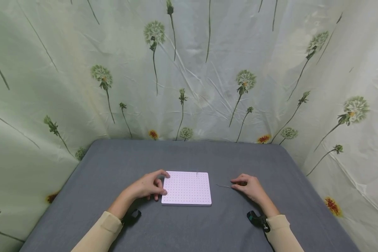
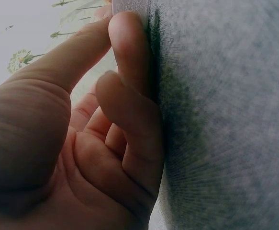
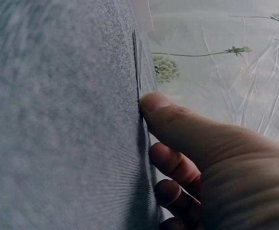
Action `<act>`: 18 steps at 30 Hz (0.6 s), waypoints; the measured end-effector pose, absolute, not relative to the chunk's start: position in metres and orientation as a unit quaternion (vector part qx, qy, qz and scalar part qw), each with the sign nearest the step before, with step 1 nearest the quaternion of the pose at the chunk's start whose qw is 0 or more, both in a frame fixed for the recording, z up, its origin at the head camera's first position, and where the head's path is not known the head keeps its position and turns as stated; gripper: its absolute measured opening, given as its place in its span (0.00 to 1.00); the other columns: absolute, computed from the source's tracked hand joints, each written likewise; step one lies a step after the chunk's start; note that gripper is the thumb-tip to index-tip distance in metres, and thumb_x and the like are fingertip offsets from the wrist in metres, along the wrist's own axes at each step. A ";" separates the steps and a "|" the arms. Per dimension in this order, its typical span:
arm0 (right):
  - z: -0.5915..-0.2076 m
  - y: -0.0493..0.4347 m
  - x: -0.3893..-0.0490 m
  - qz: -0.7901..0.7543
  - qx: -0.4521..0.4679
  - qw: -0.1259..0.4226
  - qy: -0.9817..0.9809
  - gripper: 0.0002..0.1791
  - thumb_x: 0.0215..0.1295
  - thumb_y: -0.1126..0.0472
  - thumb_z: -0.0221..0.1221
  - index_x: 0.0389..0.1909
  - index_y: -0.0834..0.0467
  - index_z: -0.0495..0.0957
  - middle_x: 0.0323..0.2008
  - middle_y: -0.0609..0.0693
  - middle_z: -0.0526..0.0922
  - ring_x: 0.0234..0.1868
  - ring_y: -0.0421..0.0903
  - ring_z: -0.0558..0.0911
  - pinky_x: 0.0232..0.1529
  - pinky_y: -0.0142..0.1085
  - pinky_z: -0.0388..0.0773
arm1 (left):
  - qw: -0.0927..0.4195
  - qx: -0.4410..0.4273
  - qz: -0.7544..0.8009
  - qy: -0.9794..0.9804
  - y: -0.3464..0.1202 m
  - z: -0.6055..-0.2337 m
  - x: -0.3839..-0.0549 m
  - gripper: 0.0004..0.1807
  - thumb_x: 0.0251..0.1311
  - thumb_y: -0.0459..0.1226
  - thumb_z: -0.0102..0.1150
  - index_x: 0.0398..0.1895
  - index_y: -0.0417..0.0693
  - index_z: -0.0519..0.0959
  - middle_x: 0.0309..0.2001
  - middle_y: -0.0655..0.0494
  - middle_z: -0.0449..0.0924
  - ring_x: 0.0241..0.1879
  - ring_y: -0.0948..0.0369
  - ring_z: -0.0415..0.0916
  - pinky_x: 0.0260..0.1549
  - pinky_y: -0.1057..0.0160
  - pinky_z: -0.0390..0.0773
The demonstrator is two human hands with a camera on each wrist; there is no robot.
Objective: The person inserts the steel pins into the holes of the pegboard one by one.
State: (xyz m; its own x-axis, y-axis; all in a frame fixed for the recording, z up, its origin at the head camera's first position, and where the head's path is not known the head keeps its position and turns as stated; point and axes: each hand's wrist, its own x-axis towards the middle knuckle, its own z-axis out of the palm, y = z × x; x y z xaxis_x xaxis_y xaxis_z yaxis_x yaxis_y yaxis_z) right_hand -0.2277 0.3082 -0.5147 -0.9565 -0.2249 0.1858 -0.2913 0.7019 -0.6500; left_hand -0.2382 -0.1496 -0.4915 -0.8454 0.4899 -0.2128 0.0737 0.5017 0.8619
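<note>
A white rectangular board [image 1: 186, 190] dotted with a grid of small marks lies flat on the grey cloth. My left hand [image 1: 150, 184] holds its left side, thumb and index fingertip on the top face. In the left wrist view, a fingertip [image 2: 129, 36] rests against the side edge of the board [image 2: 129, 5]. To the right of the board, my right hand [image 1: 248, 188] pinches the end of a thin dark wire-like piece [image 1: 223, 186], which points toward the board. The right wrist view shows this piece [image 3: 137, 62] running out past the thumb tip, low over the cloth.
Small thin wire-like bits [image 1: 197, 174] show at the board's far right edge. Grey cloth [image 1: 189, 227] covers the table. Behind it and at both sides hangs a pale curtain [image 1: 201, 80] printed with dandelions. A black camera strap [image 1: 259, 221] sits at the right wrist.
</note>
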 end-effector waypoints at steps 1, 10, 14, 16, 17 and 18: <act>-0.515 0.308 -0.228 0.358 0.140 0.046 -0.922 0.09 0.64 0.59 0.74 0.44 0.54 0.93 0.37 0.45 0.88 0.35 0.32 0.81 0.38 0.30 0.78 | 0.221 0.168 0.469 0.838 -0.149 -0.492 -0.238 0.33 0.60 0.39 0.78 0.66 0.50 0.74 0.24 0.57 0.81 0.18 0.62 0.78 0.15 0.64 0.70; -0.516 0.305 -0.227 0.339 0.154 0.065 -0.926 0.01 0.64 0.60 0.74 0.32 0.52 0.92 0.32 0.42 0.86 0.34 0.32 0.80 0.38 0.31 0.78 | 0.223 0.169 0.468 0.838 -0.149 -0.491 -0.238 0.33 0.60 0.39 0.78 0.67 0.50 0.74 0.25 0.56 0.81 0.18 0.62 0.79 0.15 0.63 0.70; -0.518 0.304 -0.227 0.320 0.171 0.077 -0.929 0.05 0.64 0.63 0.73 0.31 0.49 0.90 0.32 0.41 0.85 0.34 0.32 0.79 0.39 0.32 0.78 | 0.223 0.169 0.469 0.838 -0.149 -0.492 -0.238 0.33 0.61 0.40 0.78 0.67 0.50 0.74 0.25 0.56 0.81 0.19 0.62 0.79 0.15 0.63 0.70; -0.518 0.303 -0.227 0.305 0.176 0.081 -0.932 0.05 0.66 0.63 0.72 0.32 0.49 0.89 0.33 0.40 0.85 0.34 0.32 0.78 0.39 0.33 0.78 | 0.223 0.170 0.469 0.837 -0.150 -0.492 -0.239 0.33 0.61 0.40 0.78 0.67 0.50 0.74 0.25 0.56 0.82 0.19 0.62 0.79 0.15 0.63 0.70; -0.518 0.303 -0.227 0.296 0.178 0.084 -0.935 0.05 0.66 0.63 0.72 0.32 0.49 0.89 0.33 0.40 0.85 0.34 0.33 0.78 0.40 0.34 0.78 | 0.223 0.170 0.469 0.837 -0.150 -0.493 -0.239 0.33 0.61 0.40 0.78 0.67 0.50 0.74 0.25 0.56 0.82 0.19 0.62 0.79 0.15 0.63 0.70; -0.518 0.302 -0.227 0.288 0.180 0.087 -0.937 0.05 0.67 0.62 0.71 0.32 0.49 0.88 0.33 0.40 0.84 0.34 0.33 0.78 0.40 0.34 0.78 | 0.222 0.171 0.469 0.838 -0.150 -0.493 -0.239 0.33 0.61 0.40 0.78 0.67 0.50 0.74 0.25 0.56 0.82 0.19 0.62 0.79 0.15 0.63 0.70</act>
